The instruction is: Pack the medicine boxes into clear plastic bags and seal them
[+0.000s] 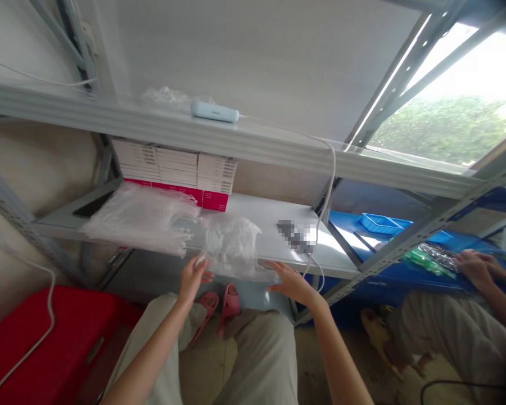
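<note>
A clear plastic bag (231,247) lies crumpled over the front edge of the middle shelf, its near edge hanging toward my lap. My left hand (193,279) pinches its left near corner between thumb and fingers. At the bag's right end is my right hand (293,284), thumb and fingers spread apart around the edge; whether they touch the plastic is unclear. To the left of the bag lies a stack of flat translucent bags (143,216), partly over the shelf edge.
White-and-red boxes (172,169) are stacked behind the bags. A dark flat object (93,204) lies at left. A pale blue device (214,111) with a white cable rests on the upper shelf. A red container (46,343) stands lower left. Another person's hands (474,267) work at right near blue trays (379,224).
</note>
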A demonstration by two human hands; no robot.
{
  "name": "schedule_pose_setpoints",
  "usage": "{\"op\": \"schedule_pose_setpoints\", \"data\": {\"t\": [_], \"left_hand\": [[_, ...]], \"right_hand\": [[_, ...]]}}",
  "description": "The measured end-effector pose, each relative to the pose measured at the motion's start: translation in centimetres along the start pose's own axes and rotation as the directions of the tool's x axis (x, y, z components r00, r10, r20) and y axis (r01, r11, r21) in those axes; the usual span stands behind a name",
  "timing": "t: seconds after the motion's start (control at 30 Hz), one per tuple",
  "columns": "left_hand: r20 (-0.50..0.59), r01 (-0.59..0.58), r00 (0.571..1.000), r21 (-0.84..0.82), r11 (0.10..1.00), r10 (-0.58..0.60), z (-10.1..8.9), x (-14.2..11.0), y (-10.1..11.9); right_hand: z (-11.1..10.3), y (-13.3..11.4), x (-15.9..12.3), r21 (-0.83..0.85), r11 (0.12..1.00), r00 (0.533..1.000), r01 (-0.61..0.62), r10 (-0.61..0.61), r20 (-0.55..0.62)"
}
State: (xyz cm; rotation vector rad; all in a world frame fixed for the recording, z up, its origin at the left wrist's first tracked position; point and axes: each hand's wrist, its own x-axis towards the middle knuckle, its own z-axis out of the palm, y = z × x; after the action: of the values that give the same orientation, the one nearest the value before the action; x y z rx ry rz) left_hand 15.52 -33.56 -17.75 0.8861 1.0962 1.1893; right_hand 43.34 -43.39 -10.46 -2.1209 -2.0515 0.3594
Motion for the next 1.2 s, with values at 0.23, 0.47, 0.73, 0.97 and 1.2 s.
{"op": "schedule_pose_setpoints", "data": {"t": [0.23,0.47,0.73,0.97,1.2], "left_hand": [[0.059,-0.126,0.991,0.081,0.989,0.122,0.1,0.4,-0.8],[0.065,-0.134,0.99,0.139,0.981,0.126,-0.3,0.0,-1.0],[0.049,-0.09,0.995,0.095,0.991,0.086,-1.8,0.9,-0.1],[-0.028,-0.032,0.999,-0.025,0.999,0.031,-1.5,1.7,-0.7],[0.005,0.023,1.0,0.064,0.998,-0.023,-1.4,2.1,-0.7]], "right_hand": [[-7.1,-8.5,6.9,-0.001,0.954,0.902,0.301,-0.285,-0.324],[-3.4,-14.1,22.7,0.285,0.925,0.947,0.251,-0.296,0.127],[-2.1,-9.7,26.1,0.377,0.899,0.969,0.223,-0.246,0.013],[-4.5,-4.4,22.7,0.658,0.739,0.981,0.148,-0.196,-0.001],[-2.3,2.3,18.0,0.66,0.749,0.957,0.057,-0.23,0.178]]}}
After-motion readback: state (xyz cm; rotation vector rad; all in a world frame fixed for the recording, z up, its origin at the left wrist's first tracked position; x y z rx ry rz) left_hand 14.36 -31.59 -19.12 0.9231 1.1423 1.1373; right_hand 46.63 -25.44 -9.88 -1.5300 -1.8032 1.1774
